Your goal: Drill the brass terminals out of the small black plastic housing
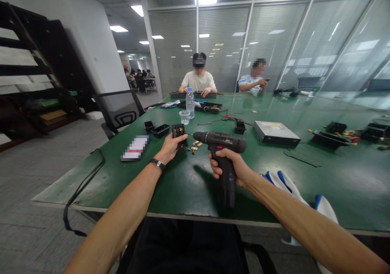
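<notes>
My right hand (229, 164) is wrapped round the grip of a black cordless drill (224, 142), its nose pointing left. In my left hand (168, 148) is a small black plastic housing (179, 135) with brass-coloured parts inside, turned toward the drill. The bit's tip comes close to the housing; whether it touches, I cannot tell. On the green table just below and between them lie several small brass pieces (195, 146). Two black plastic boxes, one of them an open shell (161, 130), rest beyond my left hand.
Around the work lie a phone (135, 148), a plastic cup (184, 117), a water bottle (190, 103), a silver drive box (276, 133) and blue-white gloves (284, 184). A black strap (83, 184) hangs over the left edge. Two people sit across the green table (122, 184).
</notes>
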Available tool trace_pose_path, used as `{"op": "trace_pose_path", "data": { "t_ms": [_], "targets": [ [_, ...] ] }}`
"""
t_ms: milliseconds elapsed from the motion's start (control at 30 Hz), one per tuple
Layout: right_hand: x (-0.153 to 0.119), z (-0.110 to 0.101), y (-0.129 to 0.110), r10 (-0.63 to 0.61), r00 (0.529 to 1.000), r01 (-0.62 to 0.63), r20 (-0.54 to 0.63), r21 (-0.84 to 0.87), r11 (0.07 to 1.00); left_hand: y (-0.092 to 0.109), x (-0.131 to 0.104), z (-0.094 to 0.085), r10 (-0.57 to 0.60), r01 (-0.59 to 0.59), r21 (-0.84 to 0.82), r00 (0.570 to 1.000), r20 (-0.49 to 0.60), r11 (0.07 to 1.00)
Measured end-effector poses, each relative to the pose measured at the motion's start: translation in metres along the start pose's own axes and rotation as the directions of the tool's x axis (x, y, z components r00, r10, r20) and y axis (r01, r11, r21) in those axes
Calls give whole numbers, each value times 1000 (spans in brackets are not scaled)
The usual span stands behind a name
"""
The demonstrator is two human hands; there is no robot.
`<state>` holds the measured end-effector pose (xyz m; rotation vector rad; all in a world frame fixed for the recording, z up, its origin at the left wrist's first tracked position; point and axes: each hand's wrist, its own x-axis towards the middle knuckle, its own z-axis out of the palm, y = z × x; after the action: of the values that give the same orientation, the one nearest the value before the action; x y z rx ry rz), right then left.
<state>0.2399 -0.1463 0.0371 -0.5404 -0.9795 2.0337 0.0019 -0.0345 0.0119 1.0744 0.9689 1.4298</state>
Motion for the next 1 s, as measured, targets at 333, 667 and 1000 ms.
{"op": "trace_pose_path", "data": {
  "t_ms": [333,667,1000],
  "targets": [
    [0,0,2,-2,1000,1,-17,-33,999,-5,3,-1,38,-38,15,999,-3,999],
    [1,0,4,14,999,-14,-44,11,1000,-13,6,-4,280,-248,364,959,-36,898],
    [3,-1,6,37,998,-37,-60,12,999,-12,3,-2,299,-251,413,952,-57,876]
  ]
}}
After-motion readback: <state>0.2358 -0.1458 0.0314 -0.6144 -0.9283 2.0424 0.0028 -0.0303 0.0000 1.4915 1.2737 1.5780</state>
